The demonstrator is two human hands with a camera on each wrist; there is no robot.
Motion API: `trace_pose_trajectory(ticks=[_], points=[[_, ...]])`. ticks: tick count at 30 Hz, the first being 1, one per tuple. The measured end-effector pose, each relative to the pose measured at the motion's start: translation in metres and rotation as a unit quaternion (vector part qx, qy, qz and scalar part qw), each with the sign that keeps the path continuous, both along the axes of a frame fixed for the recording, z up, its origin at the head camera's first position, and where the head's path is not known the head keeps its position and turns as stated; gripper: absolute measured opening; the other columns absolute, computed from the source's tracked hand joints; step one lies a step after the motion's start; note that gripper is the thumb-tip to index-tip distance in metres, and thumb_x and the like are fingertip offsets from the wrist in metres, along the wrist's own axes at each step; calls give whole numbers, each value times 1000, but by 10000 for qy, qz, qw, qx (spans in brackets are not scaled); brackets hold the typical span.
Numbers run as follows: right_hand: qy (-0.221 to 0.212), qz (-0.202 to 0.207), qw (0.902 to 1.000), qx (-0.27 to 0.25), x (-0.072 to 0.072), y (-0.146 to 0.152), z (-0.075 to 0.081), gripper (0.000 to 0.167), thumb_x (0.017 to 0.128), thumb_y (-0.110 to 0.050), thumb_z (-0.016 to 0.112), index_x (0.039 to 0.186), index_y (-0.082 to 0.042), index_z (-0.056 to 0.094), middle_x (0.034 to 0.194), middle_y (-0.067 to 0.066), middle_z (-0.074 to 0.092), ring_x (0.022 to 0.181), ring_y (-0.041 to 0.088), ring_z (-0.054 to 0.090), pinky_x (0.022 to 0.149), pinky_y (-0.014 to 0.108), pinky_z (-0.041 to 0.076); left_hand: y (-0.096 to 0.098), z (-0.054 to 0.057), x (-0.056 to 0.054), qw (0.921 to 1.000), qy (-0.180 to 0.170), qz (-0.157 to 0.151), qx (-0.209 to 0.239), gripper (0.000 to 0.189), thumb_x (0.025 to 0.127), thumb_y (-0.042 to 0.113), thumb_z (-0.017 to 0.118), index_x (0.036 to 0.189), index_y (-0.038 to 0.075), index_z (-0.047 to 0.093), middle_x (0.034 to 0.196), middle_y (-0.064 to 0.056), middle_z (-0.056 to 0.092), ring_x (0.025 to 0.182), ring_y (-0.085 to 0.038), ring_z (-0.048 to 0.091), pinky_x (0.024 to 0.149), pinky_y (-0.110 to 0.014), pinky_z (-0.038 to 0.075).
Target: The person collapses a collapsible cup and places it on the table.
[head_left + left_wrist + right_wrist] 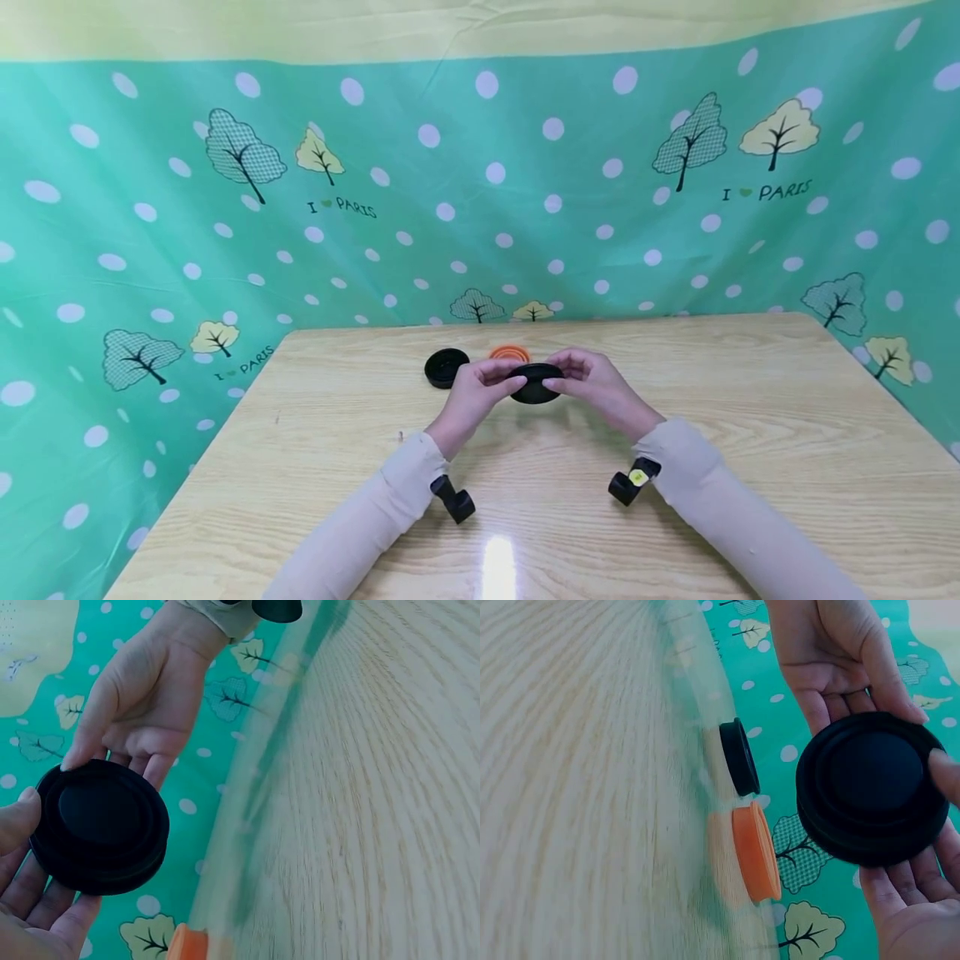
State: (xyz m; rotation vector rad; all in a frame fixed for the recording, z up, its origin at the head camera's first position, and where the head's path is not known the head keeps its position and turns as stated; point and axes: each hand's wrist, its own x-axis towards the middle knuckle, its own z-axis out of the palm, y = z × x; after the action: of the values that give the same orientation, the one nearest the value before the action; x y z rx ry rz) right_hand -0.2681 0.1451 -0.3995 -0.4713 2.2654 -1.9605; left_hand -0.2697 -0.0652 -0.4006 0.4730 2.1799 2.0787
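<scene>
Both hands hold a round black piece (536, 386) with stepped concentric rings, like a folded-down collapsible cup, just above the table. My left hand (477, 396) pinches its left edge, the thumb on the near face and the fingers behind. At the right edge my right hand (600, 390) grips it the same way. In the left wrist view the black piece (101, 821) shows a smooth round centre. The right wrist view shows the same ringed face on the black piece (874, 780).
A second round black piece (447, 367) with a raised rim lies on the wooden table (337, 467) beyond my left hand. Behind the held piece lies an orange ringed piece (510, 352), partly covered by the hands. A green dotted curtain (405, 192) hangs along the table's far edge.
</scene>
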Motion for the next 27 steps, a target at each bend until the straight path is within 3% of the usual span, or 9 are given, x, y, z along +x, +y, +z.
trace_pose_trajectory(ticks=[5,9,14,19,23,27], points=[[-201,151,9995,213,0,4,1,40,89,-19,67,121,3,56,117,15,59,105,19,59,89,29,48,-4,1,3,10000,-18,-68,63,31,84,11,71,113,0,67,103,-8,70,93,-12,64,84,-25,52],[-421,377,9981,260,0,9,1,49,94,-31,59,130,0,51,129,17,55,118,25,53,100,38,42,-5,2,4,9996,175,-191,102,32,84,13,72,112,-1,67,104,-8,70,93,-14,64,84,-26,52],[-969,937,9904,-296,-1,15,-1,59,98,-36,50,135,9,42,133,19,50,117,20,55,102,35,42,-3,3,6,9992,242,-296,151,32,82,14,74,110,0,68,105,-6,69,92,-14,66,82,-27,53],[-1478,1574,9706,-1061,-3,18,-2,70,97,-40,49,133,19,34,119,11,61,109,21,60,99,36,44,-2,4,7,9985,340,-373,203,31,81,9,74,109,-2,68,105,-9,69,91,-13,66,81,-28,54],[-1565,2027,9547,-1519,-3,18,-3,55,97,-37,50,126,10,48,111,5,66,110,21,61,99,36,43,-2,5,7,9973,496,-501,223,28,81,7,73,107,-4,68,103,-8,69,89,-13,66,80,-26,54],[-1622,2056,9469,-1865,-2,16,-4,29,98,-27,51,114,-6,61,111,3,66,107,16,62,97,32,45,-2,4,7,9965,508,-612,239,27,81,6,73,106,-4,68,101,-6,70,88,-12,66,77,-23,53]])
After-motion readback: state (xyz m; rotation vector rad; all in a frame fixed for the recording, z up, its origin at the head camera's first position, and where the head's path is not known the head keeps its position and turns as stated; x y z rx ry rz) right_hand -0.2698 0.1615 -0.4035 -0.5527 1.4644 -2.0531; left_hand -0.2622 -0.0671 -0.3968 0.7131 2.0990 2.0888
